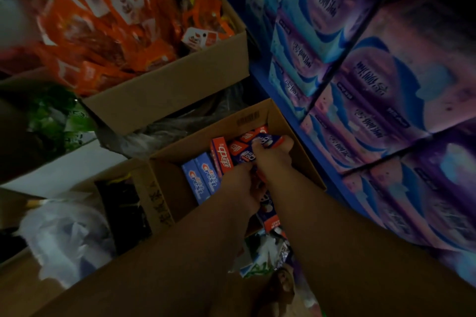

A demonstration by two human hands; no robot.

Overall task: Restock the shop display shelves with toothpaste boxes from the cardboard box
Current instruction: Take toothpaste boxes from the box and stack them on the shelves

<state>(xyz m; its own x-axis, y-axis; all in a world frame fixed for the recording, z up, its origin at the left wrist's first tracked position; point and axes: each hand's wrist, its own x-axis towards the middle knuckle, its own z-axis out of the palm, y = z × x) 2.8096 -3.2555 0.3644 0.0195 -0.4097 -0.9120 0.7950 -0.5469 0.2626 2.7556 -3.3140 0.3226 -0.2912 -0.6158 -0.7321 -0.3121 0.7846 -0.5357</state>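
Head view: cardboard box is seen lower middle.
Right hand: purple toothpaste box is pinched.
Left hand: buried in cardboard box, grip can't be told tbh.

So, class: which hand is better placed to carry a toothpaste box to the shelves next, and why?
Right, probably. The right hand grips a purple toothpaste box held above the rest, beside the blue shelves. The left hand sits lower in the cardboard box; its grip is unclear.
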